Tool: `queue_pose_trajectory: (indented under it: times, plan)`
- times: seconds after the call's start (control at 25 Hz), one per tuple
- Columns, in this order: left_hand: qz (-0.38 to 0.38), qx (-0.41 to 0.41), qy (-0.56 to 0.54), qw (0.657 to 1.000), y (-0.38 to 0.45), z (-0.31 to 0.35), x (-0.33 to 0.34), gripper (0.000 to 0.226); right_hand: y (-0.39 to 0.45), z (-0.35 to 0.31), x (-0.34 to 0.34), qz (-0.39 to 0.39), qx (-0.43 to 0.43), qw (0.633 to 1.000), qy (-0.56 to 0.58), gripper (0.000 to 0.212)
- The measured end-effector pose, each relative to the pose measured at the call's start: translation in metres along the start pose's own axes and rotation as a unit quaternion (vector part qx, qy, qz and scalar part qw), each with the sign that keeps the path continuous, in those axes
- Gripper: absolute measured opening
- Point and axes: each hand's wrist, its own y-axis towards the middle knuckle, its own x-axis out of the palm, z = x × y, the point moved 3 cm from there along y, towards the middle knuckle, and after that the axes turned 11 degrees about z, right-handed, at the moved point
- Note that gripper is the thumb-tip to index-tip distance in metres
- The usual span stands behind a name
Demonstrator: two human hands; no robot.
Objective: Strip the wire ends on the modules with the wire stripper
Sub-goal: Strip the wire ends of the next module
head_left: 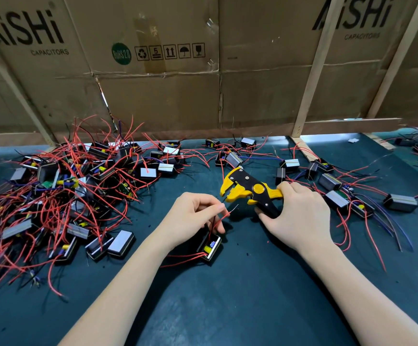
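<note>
so we've got one module (211,247) sitting on the dark green mat (228,295) just under our left hand (193,216), open side up with a yellow part showing. its red wire (224,216) and a thin black one run up into that hand, where thumb and fingertips pinch them so the red tip pokes out to the right with bare metal showing. our right hand (295,216) is wrapped around the handles of the yellow and black wire stripper (249,192), its head gaping open and pointing left, just above the wire tip, not touching it. both forearms come in from the bottom. to the left there's a big tangled pile of modules (60,196), more are scattered on the right (340,193), and flattened cardboard boxes (178,58) on wooden slats wall off the back.
</note>
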Motion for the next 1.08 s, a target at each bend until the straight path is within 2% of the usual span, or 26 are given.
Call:
queue_pose_trajectory:
  times: [0.2,0.64,1.08]
  plan:
    - [0.003,-0.002,-0.003,1.0,0.0009,-0.002,0.001,0.026,-0.0012,-0.0045,-0.0011,0.02,-0.023,1.0,0.005,0.049]
    - [0.001,0.005,0.014,1.0,0.001,-0.0022,-0.002,0.028,-0.0009,-0.006,-0.0048,0.014,-0.018,1.0,0.019,0.044]
    - [-0.001,0.008,0.028,1.0,0.0018,-0.0024,-0.0025,0.027,-0.0007,-0.0066,-0.0048,-0.02,-0.017,0.999,0.023,0.043]
